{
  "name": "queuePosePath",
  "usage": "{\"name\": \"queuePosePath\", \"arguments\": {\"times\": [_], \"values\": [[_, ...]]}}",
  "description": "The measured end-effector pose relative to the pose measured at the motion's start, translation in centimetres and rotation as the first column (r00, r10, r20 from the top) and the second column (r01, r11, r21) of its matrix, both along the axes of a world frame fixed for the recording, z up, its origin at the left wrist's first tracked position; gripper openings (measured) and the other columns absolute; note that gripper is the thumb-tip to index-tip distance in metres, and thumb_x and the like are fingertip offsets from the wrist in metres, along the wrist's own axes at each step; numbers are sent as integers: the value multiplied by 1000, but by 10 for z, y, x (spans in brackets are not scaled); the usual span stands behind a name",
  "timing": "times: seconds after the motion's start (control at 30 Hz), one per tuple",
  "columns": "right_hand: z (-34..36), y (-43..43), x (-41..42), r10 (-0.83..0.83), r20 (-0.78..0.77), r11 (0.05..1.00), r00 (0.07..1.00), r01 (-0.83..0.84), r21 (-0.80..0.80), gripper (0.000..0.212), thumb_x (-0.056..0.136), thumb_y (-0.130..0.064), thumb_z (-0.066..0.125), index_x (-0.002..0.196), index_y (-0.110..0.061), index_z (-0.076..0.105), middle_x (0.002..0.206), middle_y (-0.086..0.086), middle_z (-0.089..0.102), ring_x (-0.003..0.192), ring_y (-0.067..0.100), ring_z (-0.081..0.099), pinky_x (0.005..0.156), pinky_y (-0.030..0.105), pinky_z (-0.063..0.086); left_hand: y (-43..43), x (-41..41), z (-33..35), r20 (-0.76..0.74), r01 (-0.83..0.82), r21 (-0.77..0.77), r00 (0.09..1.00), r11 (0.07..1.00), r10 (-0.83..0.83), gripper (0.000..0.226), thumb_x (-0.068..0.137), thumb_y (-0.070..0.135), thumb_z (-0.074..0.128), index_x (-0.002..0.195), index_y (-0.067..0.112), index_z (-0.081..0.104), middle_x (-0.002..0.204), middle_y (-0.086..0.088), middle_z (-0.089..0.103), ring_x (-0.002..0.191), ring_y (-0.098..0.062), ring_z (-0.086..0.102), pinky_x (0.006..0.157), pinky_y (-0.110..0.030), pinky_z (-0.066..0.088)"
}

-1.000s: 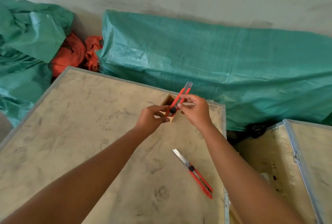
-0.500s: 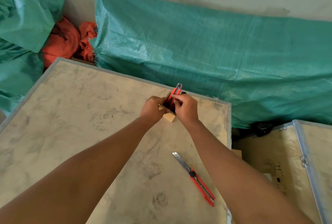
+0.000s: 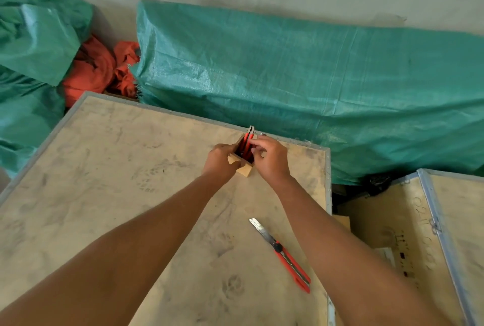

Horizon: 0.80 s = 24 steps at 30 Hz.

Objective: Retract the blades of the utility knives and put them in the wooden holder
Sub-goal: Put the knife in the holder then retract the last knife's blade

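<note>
Here both hands [image 3: 246,160] grasp the wooden holder [image 3: 242,166] near the crate's far edge [image 3: 288,139].

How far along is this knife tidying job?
Roughly halfway. Red knives already stand in the wooden holder. The left hand steadies the holder while the right hand seats one of them. One utility knife remains on the crate top, blade still extended; it needs retracting and storing.

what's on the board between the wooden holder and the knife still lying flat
Nothing. In the head view, only bare, smudged board separates the wooden holder from the loose knife; the right forearm passes beside that stretch.
</note>
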State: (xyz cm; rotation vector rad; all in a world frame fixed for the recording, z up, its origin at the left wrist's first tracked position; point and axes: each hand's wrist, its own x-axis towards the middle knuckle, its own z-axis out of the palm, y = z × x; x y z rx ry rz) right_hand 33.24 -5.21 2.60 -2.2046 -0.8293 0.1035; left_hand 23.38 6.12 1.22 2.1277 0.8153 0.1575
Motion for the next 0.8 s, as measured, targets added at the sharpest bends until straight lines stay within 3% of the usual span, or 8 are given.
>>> {"name": "queuePosePath", "arguments": {"times": [0.17,0.3,0.53,0.7,0.8], "values": [[11,-31,-14,7,2,999,1000,-7,37,30,85,6,70,111,-7,78,113,13,76,94,25,75,94,34,58,-22,-23,10,23,-83,-6,996,997,83,52,81,29,79,130,19,63,129,-4,64,110,-22,62,89,-32,51],[11,-65,-32,10,-20,1000,1000,-10,13,29,85,6,70,110,-7,78,110,11,77,88,23,75,88,33,60,-60,-53,8,42,-97,-122,994,988,103,45,82,29,78,125,19,67,128,-2,65,103,-18,63,85,-26,48],[-14,-128,-58,-49,-241,990,969,15,-143,26,91,-6,70,113,-18,77,115,0,76,95,16,71,86,25,57,-130,-105,-27,-43,-61,-191,998,980,53,39,83,32,76,120,24,69,124,3,68,99,-14,66,85,-28,53],[-41,-169,-78,-90,-366,970,926,-2,-244,26,90,-6,69,112,-16,78,118,1,75,89,12,70,84,18,52,-154,-115,-50,-108,-58,-167,993,984,40,39,84,30,74,122,22,68,126,3,67,108,-16,64,87,-26,50],[-57,-185,-86,-86,-413,959,906,-38,-282,26,88,-5,68,111,-13,78,115,8,76,100,20,73,91,26,56,-157,-106,-60,-119,-32,-122,993,992,17,38,85,25,73,122,21,68,128,0,65,114,-20,63,95,-31,50]]}}
